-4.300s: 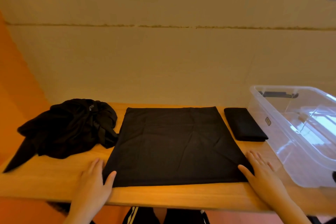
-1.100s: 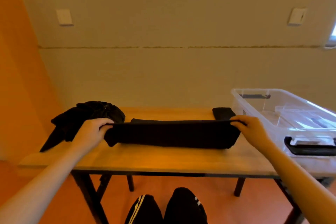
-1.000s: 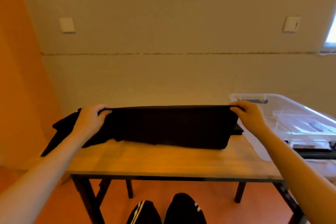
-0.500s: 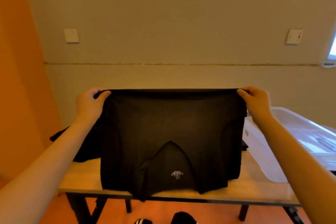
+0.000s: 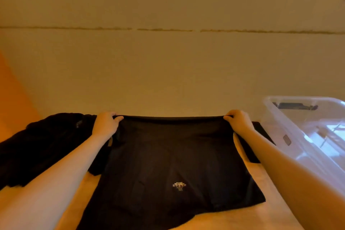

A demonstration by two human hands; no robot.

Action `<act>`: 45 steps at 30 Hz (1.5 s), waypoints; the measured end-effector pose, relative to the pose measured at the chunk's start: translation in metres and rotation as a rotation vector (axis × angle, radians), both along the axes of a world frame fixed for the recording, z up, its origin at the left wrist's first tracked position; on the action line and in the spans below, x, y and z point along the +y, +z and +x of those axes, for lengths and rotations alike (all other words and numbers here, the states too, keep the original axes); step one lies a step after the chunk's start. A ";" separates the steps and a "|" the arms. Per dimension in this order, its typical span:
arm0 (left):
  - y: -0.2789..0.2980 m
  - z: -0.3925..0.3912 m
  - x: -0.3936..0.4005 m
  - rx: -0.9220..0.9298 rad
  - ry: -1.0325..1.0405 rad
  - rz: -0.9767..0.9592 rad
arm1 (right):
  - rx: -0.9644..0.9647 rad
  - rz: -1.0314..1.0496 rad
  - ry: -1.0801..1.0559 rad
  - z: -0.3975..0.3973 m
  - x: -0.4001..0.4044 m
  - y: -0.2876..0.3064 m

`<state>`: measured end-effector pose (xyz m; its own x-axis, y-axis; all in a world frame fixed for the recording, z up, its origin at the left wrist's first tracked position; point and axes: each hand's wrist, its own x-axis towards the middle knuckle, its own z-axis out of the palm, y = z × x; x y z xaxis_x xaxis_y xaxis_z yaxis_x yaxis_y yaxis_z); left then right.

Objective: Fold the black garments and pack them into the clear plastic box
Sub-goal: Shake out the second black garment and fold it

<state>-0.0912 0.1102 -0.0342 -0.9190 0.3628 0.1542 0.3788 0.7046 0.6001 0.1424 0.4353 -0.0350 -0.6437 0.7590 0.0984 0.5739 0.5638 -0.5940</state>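
A black garment (image 5: 168,164) with a small white logo lies spread over the wooden table (image 5: 267,216). My left hand (image 5: 105,124) pinches its far left corner. My right hand (image 5: 239,123) pinches the far right corner, and the far edge is held taut between them. A crumpled black garment (image 5: 43,145) lies in a heap on the left. A folded black garment (image 5: 261,132) lies on the right, partly hidden by my right arm. The clear plastic box (image 5: 308,130) stands at the right end of the table.
A beige wall runs close behind the table. An orange wall stands at the left. A dark handle (image 5: 295,106) shows at the far end of the box.
The garment went from lying flat to being lifted and held up in the air by both hands. It now lies on the table again, turned over, logo side up.
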 end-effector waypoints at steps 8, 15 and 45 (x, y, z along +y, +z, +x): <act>-0.042 -0.048 0.039 0.069 0.034 -0.001 | 0.015 -0.015 -0.087 -0.049 0.027 -0.025; -0.025 0.029 0.029 0.231 -0.191 -0.219 | -0.041 -0.005 -0.058 -0.019 -0.023 -0.016; -0.067 0.193 -0.021 0.119 -0.430 -0.370 | 0.215 -0.671 -0.183 0.137 -0.111 -0.024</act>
<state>0.1014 0.0895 -0.1013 -0.6610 0.7493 0.0395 0.7274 0.6270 0.2789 0.2791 0.3240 -0.0587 -0.5192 0.7939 -0.3164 0.4561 -0.0557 -0.8882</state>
